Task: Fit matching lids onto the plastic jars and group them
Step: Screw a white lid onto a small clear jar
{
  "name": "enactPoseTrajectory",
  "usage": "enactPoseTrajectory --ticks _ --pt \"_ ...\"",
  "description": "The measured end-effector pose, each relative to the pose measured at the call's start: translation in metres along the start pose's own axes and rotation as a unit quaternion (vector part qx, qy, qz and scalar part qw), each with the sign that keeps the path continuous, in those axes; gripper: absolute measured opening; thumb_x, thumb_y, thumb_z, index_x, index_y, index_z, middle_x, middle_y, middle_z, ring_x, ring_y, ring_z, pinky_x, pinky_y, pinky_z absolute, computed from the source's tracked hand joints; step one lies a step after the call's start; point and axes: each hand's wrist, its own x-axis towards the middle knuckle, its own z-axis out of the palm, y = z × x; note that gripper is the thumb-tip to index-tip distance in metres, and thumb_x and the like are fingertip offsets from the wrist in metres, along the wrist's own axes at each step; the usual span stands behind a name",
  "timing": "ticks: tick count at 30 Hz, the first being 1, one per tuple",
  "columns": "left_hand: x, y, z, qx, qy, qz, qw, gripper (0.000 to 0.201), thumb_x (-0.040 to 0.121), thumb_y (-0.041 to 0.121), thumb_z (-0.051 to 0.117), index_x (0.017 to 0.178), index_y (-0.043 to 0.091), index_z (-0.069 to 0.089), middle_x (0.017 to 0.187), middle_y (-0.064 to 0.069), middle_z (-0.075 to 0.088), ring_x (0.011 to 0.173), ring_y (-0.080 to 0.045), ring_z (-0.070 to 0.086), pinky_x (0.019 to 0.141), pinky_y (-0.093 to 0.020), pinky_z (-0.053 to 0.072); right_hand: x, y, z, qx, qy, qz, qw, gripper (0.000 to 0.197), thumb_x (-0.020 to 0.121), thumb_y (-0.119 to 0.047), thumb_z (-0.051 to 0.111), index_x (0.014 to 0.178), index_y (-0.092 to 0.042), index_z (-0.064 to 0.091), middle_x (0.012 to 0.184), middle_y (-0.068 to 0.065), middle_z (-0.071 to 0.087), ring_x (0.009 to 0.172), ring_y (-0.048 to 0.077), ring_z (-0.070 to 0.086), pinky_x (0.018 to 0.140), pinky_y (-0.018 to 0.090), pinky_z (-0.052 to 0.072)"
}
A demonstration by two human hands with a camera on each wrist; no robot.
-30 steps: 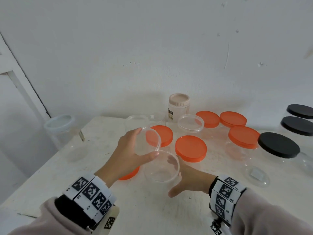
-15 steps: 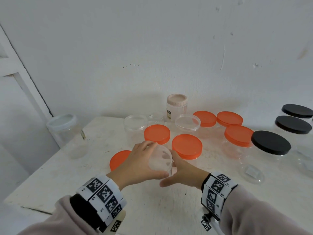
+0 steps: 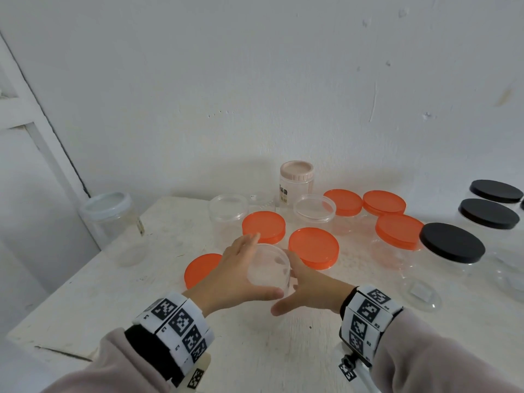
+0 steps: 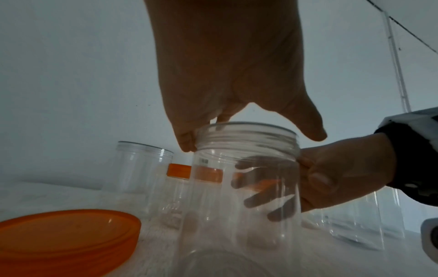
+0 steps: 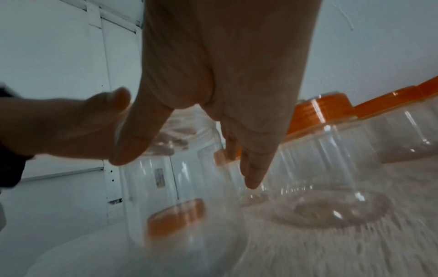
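White table [image 3: 113, 293]: 6 orange lids [image 3: 313, 246], 3 black lids [image 3: 452, 246].

Small digits on wristbands [image 3: 175, 321], otherwise illegible

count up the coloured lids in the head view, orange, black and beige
orange lids: 6
black lids: 3 (a dark sliver at the right edge cannot be told)
beige lid: 1
total: 10
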Motion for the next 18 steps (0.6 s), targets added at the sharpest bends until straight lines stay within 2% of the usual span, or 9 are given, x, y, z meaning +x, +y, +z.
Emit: enactPoseTrajectory --ticks 2,4,6,8,10,13,15,18 --pt "-0.004 -0.010 -0.002 -0.057 0.001 -0.019 0.998 0.136 0.048 0.073 0.076 0.149 0.038 -0.008 0.155 0.021 0.004 0.135 0.001 0.015 0.111 -0.029 0.024 -0.002 -0.008 -0.009 -0.022 0.001 0.003 1.000 0.122 0.057 -0.033 0.090 0.148 -0.037 0.009 0.146 -0.017 0.031 0.139 0.009 0.025 0.112 0.033 0.027" --pt "-0.009 -0.023 -0.002 -0.124 -0.006 -0.043 0.991 0.141 0.043 0.069 0.081 0.147 0.043 -0.010 0.152 0.020 0.012 0.133 0.000 0.021 0.109 -0.028 0.027 -0.004 -0.021 -0.017 -0.065 -0.002 -0.003 0.998 0.128 0.055 -0.039 0.090 0.150 -0.038 0.005 0.155 -0.014 0.020 0.142 0.009 0.020 0.117 0.037 0.021" --pt "-0.014 -0.034 0.001 -0.184 -0.025 -0.060 0.981 0.143 0.043 0.060 0.087 0.146 0.046 -0.011 0.146 0.019 0.020 0.134 -0.008 0.030 0.107 -0.028 0.034 -0.001 -0.038 -0.022 -0.138 -0.012 -0.016 0.990 0.123 0.058 -0.044 0.088 0.150 -0.039 0.005 0.156 -0.015 0.015 0.141 0.010 0.019 0.113 0.032 0.022" --pt "-0.016 -0.038 0.009 -0.217 -0.037 -0.058 0.974 0.138 0.050 0.046 0.090 0.146 0.047 -0.010 0.140 0.020 0.024 0.131 -0.010 0.036 0.098 -0.021 0.039 0.004 -0.056 -0.018 -0.232 -0.027 -0.031 0.972 0.117 0.063 -0.048 0.084 0.150 -0.038 0.007 0.156 -0.014 0.015 0.140 0.011 0.020 0.108 0.029 0.024" --pt "-0.016 -0.038 0.018 -0.250 -0.033 -0.042 0.967 0.126 0.057 0.032 0.090 0.145 0.046 0.000 0.137 0.023 0.029 0.129 -0.006 0.039 0.090 -0.013 0.041 0.010 -0.071 -0.011 -0.319 -0.046 -0.033 0.946 0.114 0.065 -0.053 0.080 0.151 -0.035 0.007 0.155 -0.012 0.016 0.140 0.016 0.019 0.111 0.038 0.027" --pt "-0.014 -0.038 0.026 -0.284 -0.010 -0.006 0.959 0.097 0.063 0.017 0.088 0.127 0.054 0.025 0.131 0.031 0.037 0.120 0.016 0.041 0.082 -0.003 0.042 0.019 -0.088 -0.002 -0.409 -0.071 -0.014 0.910 0.109 0.067 -0.058 0.076 0.151 -0.033 0.011 0.150 -0.006 0.024 0.136 0.023 0.022 0.107 0.049 0.034" --pt "-0.013 -0.038 0.027 -0.290 -0.008 0.000 0.957 0.093 0.066 0.015 0.087 0.123 0.057 0.027 0.130 0.032 0.040 0.116 0.021 0.040 0.083 -0.003 0.042 0.024 -0.095 0.000 -0.439 -0.084 0.003 0.894 0.104 0.067 -0.058 0.075 0.149 -0.033 0.017 0.142 -0.004 0.032 0.130 0.025 0.028 0.101 0.050 0.040" --pt "-0.013 -0.039 0.029 -0.294 0.000 -0.011 0.956 0.095 0.066 0.018 0.087 0.124 0.057 0.023 0.136 0.028 0.038 0.126 0.006 0.039 0.097 -0.015 0.041 0.028 -0.101 0.003 -0.467 -0.101 0.030 0.878 0.100 0.064 -0.059 0.076 0.146 -0.034 0.023 0.132 -0.004 0.036 0.124 0.027 0.034 0.095 0.052 0.044"
